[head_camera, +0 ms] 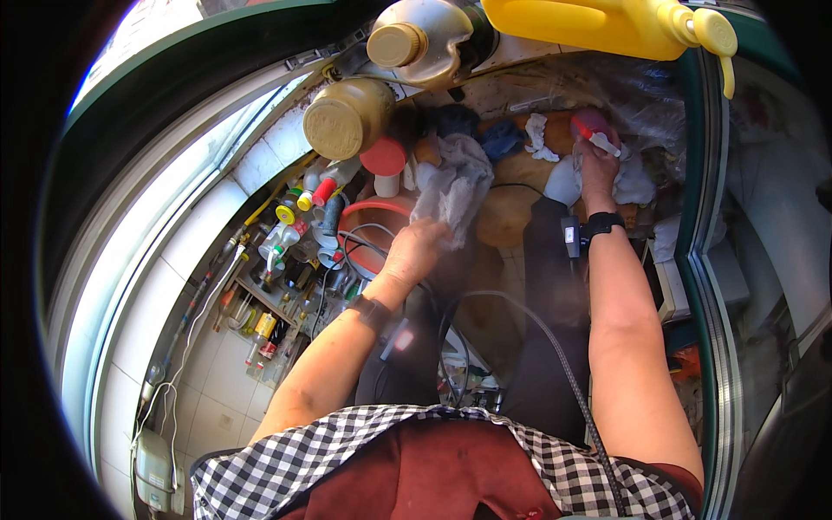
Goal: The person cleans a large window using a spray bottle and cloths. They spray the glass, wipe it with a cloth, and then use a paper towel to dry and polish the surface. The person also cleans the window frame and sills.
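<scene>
My left hand is closed on the lower part of a grey-white cloth, beside a red-rimmed plastic basin. Farther right, my right hand is at a pinkish-purple rounded object with a red and white piece across it; the fingers are partly hidden, so the exact hold cannot be told. White plastic or cloth lies around that hand. Between the hands are a crumpled white tissue and a blue cloth on a brown surface.
A yellow pump bottle, a large capped jug and a dusty lidded jar stand on the sill ahead. Many bottles crowd the left shelf. A black cable loops across my legs. A green-framed glass door stands at the right.
</scene>
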`<state>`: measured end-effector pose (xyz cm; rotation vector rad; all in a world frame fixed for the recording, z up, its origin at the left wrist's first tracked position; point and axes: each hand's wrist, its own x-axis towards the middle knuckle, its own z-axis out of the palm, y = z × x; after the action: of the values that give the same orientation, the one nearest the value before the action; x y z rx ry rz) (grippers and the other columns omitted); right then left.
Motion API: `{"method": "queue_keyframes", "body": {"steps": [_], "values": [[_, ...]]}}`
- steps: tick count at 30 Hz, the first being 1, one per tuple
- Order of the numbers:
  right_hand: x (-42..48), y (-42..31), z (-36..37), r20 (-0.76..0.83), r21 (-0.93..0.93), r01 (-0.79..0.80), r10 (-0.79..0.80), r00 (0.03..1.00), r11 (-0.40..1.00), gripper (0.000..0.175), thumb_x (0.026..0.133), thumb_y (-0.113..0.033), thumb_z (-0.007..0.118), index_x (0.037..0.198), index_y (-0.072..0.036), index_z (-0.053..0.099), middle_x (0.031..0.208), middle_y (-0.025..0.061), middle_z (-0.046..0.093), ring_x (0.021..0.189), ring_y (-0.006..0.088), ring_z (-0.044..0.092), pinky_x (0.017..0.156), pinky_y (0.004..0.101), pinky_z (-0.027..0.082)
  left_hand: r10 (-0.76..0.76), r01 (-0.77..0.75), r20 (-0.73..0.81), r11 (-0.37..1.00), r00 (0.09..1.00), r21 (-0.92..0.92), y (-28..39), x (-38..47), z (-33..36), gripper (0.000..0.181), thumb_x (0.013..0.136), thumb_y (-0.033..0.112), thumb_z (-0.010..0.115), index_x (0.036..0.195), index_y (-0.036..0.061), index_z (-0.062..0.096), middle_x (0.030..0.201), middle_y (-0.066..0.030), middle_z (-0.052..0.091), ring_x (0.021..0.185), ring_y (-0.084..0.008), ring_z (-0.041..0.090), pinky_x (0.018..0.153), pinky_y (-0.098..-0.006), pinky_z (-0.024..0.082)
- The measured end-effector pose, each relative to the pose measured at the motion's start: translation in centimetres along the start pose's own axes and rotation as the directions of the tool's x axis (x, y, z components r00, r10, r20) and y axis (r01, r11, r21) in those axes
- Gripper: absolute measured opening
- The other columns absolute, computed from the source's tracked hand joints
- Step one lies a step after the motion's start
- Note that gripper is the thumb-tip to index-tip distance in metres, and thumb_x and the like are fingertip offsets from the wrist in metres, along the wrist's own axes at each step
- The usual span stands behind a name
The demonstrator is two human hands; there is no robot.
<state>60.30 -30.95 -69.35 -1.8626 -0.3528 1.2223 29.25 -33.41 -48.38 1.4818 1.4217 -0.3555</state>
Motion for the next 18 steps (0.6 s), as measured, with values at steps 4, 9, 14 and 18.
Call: {"method": "queue_keyframes", "body": {"steps": [4, 9, 14, 18], "values": [[-0.6, 1.6, -0.7, -0.122, -0.2, -0.157, 0.135, 0.983, 0.967, 0.064, 0.077, -0.009, 0.079, 0.132, -0.002, 0.048, 0.124, 0.013, 0.059, 0.109, 0.0197, 0.059, 0.092, 0.0342, 0.048, -0.021, 0.021, 0.025, 1.0, 0.999, 0.01, -0.1, 0.4, 0.5, 0.027, 0.068, -0.003, 0.068, 0.092, 0.0086, 0.065, 0.088, -0.0114, 0.061, 0.092, -0.0336, 0.062, 0.081, -0.0395, 0.05], [-2.0, 3.5, 0.1, 0.115, -0.4, -0.196, 0.261, 0.958, 0.895, 0.047, 0.078, -0.017, 0.073, 0.122, -0.007, 0.06, 0.121, 0.0117, 0.059, 0.109, 0.0242, 0.058, 0.09, 0.0385, 0.049, -0.026, 0.027, 0.011, 1.0, 1.0, -0.017, -0.7, 1.0, 1.3, 0.028, 0.067, -0.002, 0.069, 0.093, 0.0088, 0.065, 0.088, -0.0116, 0.061, 0.091, -0.0339, 0.062, 0.08, -0.0401, 0.05], [-3.6, 4.5, 3.7, 0.493, -0.86, 0.44, 0.198, 0.847, 0.259, 0.058, 0.08, -0.026, 0.071, 0.134, -0.013, 0.055, 0.152, 0.0128, 0.035, 0.133, 0.0341, 0.042, 0.108, 0.0474, 0.037, -0.023, 0.023, 0.03, 0.999, 0.999, -0.03, -1.3, 0.8, 1.6, 0.026, 0.074, 0.001, 0.057, 0.096, 0.0124, 0.066, 0.093, -0.0136, 0.062, 0.094, -0.0373, 0.061, 0.081, -0.0459, 0.05], [-3.0, 3.3, 5.5, 0.321, -0.915, 0.218, 0.287, 0.902, 0.338, 0.055, 0.084, -0.027, 0.072, 0.134, -0.012, 0.056, 0.151, 0.0108, 0.038, 0.128, 0.0305, 0.048, 0.101, 0.0474, 0.043, -0.041, 0.041, 0.017, 0.999, 0.999, -0.032, -1.7, 0.8, 1.3, 0.028, 0.068, -0.002, 0.066, 0.095, 0.0079, 0.066, 0.091, -0.0137, 0.064, 0.093, -0.036, 0.063, 0.082, -0.0413, 0.051]]}}
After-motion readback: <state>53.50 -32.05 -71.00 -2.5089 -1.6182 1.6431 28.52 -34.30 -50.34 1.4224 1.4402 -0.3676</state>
